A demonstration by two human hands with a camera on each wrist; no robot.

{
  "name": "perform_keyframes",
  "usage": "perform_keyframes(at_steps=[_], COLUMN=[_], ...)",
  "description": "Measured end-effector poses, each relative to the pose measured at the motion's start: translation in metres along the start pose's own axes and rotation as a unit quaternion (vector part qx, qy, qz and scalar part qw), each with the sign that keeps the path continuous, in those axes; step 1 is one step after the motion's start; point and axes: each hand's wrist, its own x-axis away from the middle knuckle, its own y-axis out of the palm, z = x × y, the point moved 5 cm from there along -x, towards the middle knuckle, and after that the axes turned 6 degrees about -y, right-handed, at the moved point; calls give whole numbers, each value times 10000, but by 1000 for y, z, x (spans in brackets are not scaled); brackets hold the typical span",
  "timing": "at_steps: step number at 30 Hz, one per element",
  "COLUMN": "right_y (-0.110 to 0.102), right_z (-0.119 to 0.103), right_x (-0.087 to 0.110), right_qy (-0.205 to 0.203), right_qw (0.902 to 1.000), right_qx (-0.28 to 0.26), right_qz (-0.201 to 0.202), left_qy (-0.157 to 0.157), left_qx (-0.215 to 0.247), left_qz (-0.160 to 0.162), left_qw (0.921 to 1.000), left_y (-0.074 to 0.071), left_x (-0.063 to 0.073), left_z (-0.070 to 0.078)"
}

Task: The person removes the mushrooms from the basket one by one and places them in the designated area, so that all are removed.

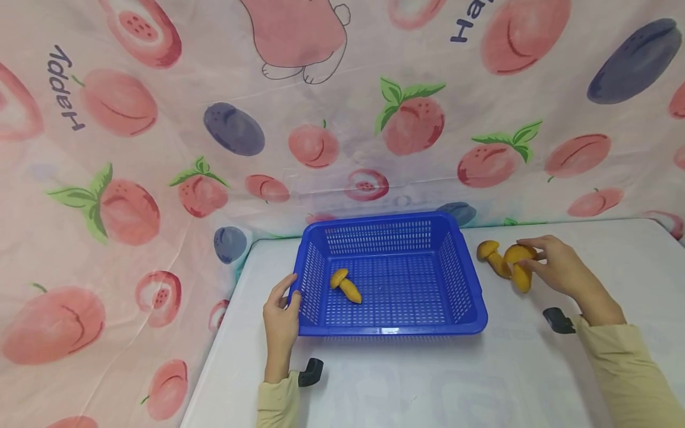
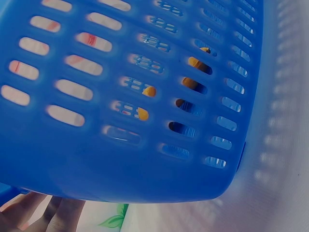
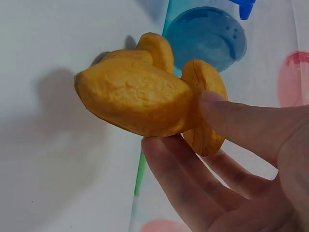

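Observation:
A yellow-brown toy mushroom is pinched between the thumb and fingers of my right hand, to the right of the blue basket. In the right wrist view its thick stem points left, with the cap beside my thumb. Just left of it, a second mushroom lies on the white table. Inside the basket, toward its left side, rests another mushroom. My left hand grips the basket's left rim; the left wrist view shows the slotted basket wall with only some fingers below it.
The white table meets a fruit-printed cloth that hangs behind and to the left. Close to the cloth stands the basket's back edge. A black wrist piece shows at the left cuff, another at the right.

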Motion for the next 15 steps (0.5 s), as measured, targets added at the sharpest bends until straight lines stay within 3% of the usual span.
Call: perform_keyframes(at_steps=[15], right_y=[3], right_z=[20], right_x=[-5], right_qy=[171], right_qw=[9997], right_qx=[77], right_qz=[126], left_qy=[-83], left_qx=[-76], left_qz=[61], left_qw=[9999], left_y=[1], left_x=[0], left_z=[0])
